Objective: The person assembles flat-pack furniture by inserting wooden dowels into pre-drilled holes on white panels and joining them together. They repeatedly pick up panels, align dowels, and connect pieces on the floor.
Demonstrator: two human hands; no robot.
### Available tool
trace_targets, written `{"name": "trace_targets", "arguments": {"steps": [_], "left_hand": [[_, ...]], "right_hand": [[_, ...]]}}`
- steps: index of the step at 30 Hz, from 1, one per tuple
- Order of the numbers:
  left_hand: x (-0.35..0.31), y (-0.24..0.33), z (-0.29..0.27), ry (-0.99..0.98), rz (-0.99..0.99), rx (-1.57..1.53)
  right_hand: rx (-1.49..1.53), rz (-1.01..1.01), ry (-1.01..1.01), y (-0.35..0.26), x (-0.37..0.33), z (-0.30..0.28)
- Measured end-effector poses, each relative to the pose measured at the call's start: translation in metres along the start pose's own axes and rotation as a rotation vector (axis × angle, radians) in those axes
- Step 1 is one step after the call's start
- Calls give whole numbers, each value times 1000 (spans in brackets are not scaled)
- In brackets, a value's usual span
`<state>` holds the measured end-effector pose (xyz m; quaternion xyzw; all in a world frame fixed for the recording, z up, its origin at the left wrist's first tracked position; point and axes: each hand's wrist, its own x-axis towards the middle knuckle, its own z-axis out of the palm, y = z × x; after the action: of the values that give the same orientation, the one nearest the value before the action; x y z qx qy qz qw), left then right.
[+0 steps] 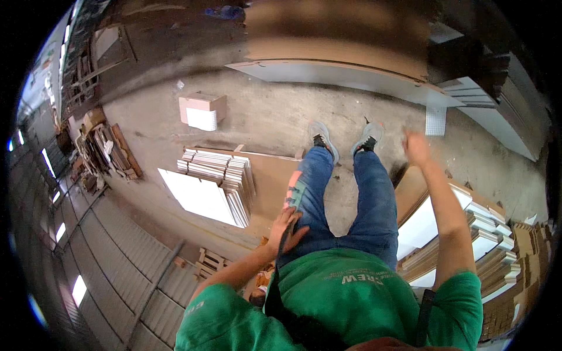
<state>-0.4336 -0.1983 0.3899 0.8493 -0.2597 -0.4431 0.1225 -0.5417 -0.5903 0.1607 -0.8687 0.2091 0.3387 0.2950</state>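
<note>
My left hand (287, 230) lies against my left thigh with its fingers spread, beside a black strap (283, 241) that runs down from my shirt. Just past the fingertips, a salmon-pink and grey-green item (294, 190) rests along the jeans; its kind is unclear. Out to the right, my right hand (416, 147) hangs over the concrete floor with loosely bent fingers, and I see nothing in it. Below that forearm stand several white panels (422, 225). My feet, in grey shoes (369, 136), are apart on the floor.
Left of my legs, a stack of white panels (202, 196) rests on brown cardboard. A small carton (202, 111) stands farther off. Ahead runs a long, cardboard-topped stack (345, 71). Scrap cardboard (105, 146) and a wooden pallet (209, 264) are at the left.
</note>
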Motion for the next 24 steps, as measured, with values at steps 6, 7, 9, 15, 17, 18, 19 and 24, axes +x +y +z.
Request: {"name": "trace_targets", "arguments": {"steps": [6,7,9,15,17,18,19,24], "left_hand": [[-36,-24,-33,-108,152,-54],[-29,-32,-32,-135,174,-41],[-15,-59,-19,-176,244,-41],[-7,-142,-75,-483,24,-160],[-9,-144,-133,-667,-55,-262],[-10,-143,-159,-727,-85,-289],[-10,-148,-177,-793,-127,-316],[8,-234,-161,-1202,-311,-962]], "right_hand": [[343,-295,-326,-78,-186,31],[364,-290,-258,-104,-203,18],[410,-262,-175,-141,-216,-2],[534,-149,34,-235,-205,40],[679,75,-46,-273,-199,39],[738,185,-90,-290,-201,36],[836,415,-324,-311,-202,12],[777,528,-727,-312,-220,12]]}}
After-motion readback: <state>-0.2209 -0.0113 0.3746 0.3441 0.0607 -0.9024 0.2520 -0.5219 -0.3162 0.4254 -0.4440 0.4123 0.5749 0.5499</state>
